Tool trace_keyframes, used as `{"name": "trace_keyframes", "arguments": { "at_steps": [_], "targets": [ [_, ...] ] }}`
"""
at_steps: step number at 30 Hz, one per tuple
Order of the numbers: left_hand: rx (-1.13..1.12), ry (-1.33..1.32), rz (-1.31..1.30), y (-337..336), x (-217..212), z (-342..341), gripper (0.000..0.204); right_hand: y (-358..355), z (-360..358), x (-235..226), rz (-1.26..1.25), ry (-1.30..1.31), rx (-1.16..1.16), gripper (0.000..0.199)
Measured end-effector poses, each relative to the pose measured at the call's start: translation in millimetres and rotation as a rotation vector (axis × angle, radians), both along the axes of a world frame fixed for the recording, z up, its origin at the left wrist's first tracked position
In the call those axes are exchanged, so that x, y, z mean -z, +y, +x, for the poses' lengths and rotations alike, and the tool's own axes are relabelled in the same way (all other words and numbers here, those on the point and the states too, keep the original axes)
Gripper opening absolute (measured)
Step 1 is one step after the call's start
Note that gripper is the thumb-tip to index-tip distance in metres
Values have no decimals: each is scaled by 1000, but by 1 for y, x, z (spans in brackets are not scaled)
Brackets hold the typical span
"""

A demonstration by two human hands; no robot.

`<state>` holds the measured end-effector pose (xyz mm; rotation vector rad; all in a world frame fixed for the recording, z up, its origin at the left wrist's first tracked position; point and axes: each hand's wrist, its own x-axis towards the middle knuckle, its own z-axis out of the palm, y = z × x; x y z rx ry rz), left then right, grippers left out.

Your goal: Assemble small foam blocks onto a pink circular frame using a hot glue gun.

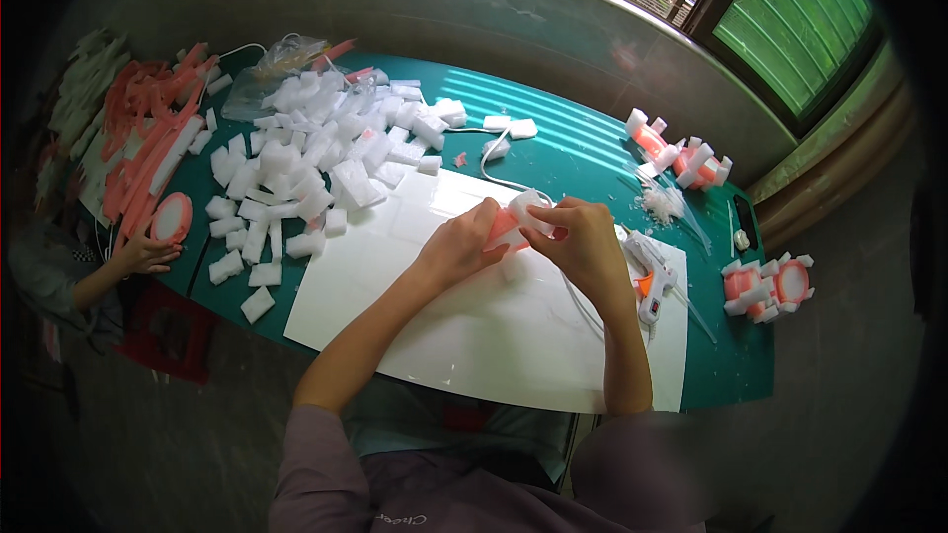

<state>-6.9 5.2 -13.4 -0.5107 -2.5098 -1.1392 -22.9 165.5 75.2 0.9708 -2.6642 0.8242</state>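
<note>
Both my left hand [460,245] and right hand [585,242] closed on pink-and-white foam piece [515,220] | over white sheet [434,306], glue gun [649,276] at 3 o'clock | seems light, soft, crushable; hold by edges.

**Layout on the worktop**

A sheet [474,326] lies along the near edge of the worktop [583,153]. Behind its left part sits a heap of foam blocks [316,153], with foam strips [148,138] at the far left corner. A glue gun [652,281] rests on the sheet's right edge; finished pieces [768,286] lie at the right edge.
</note>
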Motion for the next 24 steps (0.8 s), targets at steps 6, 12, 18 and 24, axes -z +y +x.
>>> {"name": "trace_keyframes", "arguments": {
  "at_steps": [6,12,18,24],
  "targets": [
    [-26,-20,1,1,1,-1,40,0,-2,2,18,30,-20,22],
    [-23,37,-9,1,8,-3,42,4,-5,0,23,-2,-36,23],
    [-41,39,-26,1,9,-4,41,4,-6,-2,18,-46,-38,25],
    [-39,33,-8,3,5,-2,40,7,-5,-10,-35,-159,-62,23]
  ]
}}
